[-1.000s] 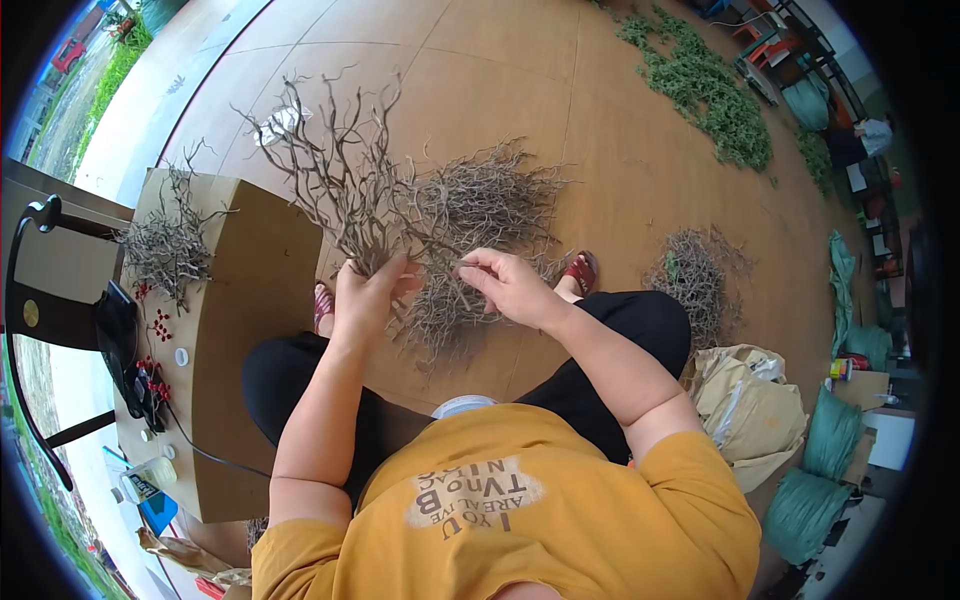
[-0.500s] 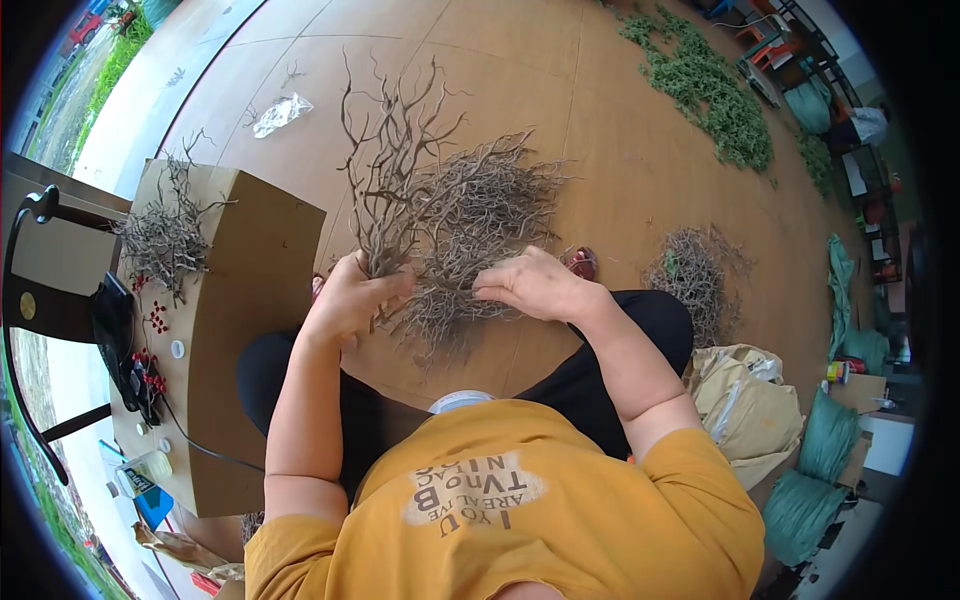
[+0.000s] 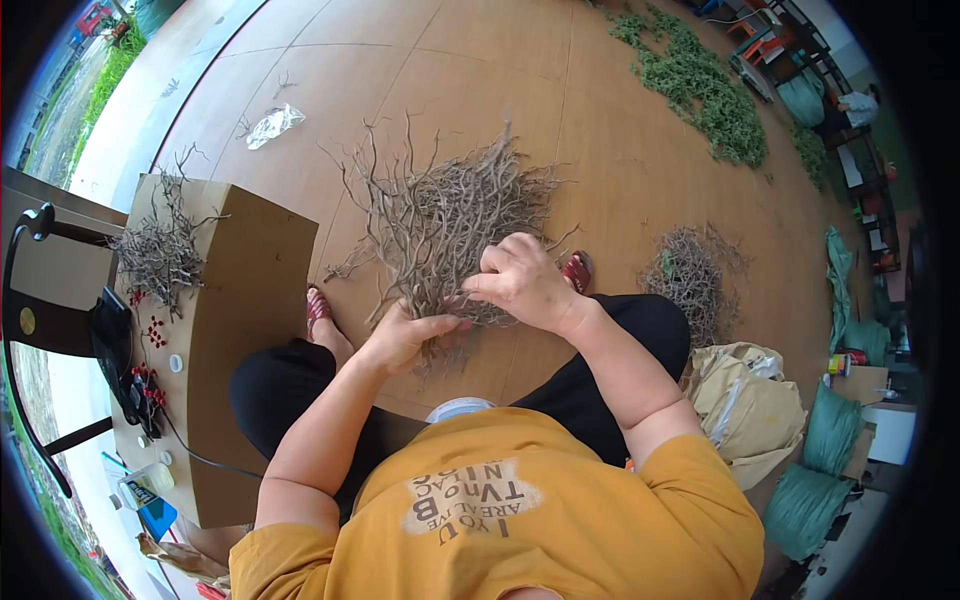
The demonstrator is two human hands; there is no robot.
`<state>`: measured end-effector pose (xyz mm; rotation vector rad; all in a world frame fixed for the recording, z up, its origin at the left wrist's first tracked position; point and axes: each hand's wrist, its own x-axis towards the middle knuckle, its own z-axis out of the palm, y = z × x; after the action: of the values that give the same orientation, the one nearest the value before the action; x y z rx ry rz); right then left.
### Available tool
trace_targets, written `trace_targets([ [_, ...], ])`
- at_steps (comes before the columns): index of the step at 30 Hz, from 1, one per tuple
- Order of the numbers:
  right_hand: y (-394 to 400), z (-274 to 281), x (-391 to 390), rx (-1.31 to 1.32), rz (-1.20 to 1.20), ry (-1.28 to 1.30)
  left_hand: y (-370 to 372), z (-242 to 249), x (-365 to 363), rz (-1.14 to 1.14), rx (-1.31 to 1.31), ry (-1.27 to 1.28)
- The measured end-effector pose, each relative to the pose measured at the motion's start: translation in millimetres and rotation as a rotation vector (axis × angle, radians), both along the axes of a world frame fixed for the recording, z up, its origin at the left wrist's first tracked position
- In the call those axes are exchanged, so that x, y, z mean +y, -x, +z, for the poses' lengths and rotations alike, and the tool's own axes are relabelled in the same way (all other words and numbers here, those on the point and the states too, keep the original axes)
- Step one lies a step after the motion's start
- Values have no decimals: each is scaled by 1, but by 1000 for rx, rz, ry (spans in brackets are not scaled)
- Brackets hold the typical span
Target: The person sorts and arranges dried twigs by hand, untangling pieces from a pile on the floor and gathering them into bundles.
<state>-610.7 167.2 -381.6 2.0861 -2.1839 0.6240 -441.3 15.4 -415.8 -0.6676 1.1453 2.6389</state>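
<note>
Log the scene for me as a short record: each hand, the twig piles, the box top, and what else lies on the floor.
Left hand: closed around the base of a bundle of branching twigs
Right hand: fingers pinched beside the bundle's lower part; whether they grip a twig is unclear
Floor ahead: large twig pile, partly behind the bundle
Floor to the right: smaller twig pile
Brown box top: twig clump, red berry sprigs
Farther floor: green foliage at right, clear plastic bag at left
</note>
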Motion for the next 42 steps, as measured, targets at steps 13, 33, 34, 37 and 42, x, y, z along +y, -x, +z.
trace_targets([
  [13,-36,6,-12,237,-161,289,14,-10,19,339,82,72],
  [33,-54,-20,-19,-371,-206,-25,23,21,14,394,129,200],
  [34,-52,-25,-20,-342,-170,-42,24,25,11,412,69,182],
  [37,-49,13,-16,-392,-119,-211,26,22,5,502,60,228],
  [42,-53,49,-15,-1559,9,-180,26,6,-2,434,128,578],
])
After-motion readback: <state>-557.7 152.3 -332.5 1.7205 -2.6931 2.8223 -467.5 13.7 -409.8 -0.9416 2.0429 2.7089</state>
